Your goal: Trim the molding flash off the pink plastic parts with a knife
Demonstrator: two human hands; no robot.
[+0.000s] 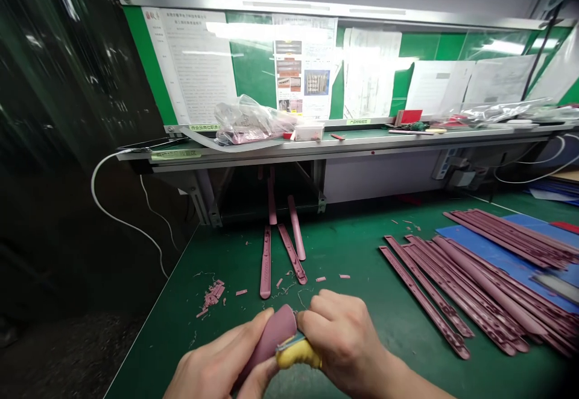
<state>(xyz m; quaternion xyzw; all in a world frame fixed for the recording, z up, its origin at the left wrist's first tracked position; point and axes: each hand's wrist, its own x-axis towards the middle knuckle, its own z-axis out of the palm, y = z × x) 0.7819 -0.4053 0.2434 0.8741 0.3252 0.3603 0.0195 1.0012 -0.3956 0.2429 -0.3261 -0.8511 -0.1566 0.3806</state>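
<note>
My left hand (217,360) is closed round a mauve plastic strip (275,329), whose rounded end points up and away from me. Against the right side of that end, my right hand (339,335) is closed in a fist, gripping what looks like a small blade (289,343) with a thin grey-blue edge. A yellow covering (301,354) sits at the thumb side of this hand; whether it is a finger cover or a handle I cannot tell. Just beyond my hands, mauve strips (266,263) lie on the green table (353,254), among thin curled shavings.
Small mauve scraps (213,295) are heaped to the left. Many mauve strips (452,290) lie in rows at the right, partly on a blue sheet (525,266). Above the back edge runs a shelf (353,139) with plastic bags (248,118) and a small clear box (310,130).
</note>
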